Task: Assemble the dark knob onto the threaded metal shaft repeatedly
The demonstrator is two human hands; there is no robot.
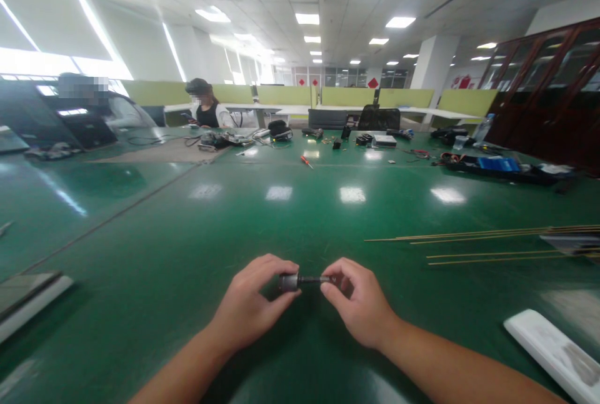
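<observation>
A small dark metal tool (289,281), with a thick cylinder at one end and a thin rod running out of it, is held level between my hands over the green table. My left hand (255,296) is closed round the thick cylinder, thumb below and fingers above. At the rod's other end, my right hand (359,301) pinches the tip between thumb and fingers. What exact kind of tool it is cannot be made out.
Thin brass-coloured rods (469,235) lie to the right, above a white case (553,351). A flat panel (32,301) is at left. Farther back are a red screwdriver (306,161), a black tray (501,169) and electronic parts. Two people (206,107) sit beyond at left.
</observation>
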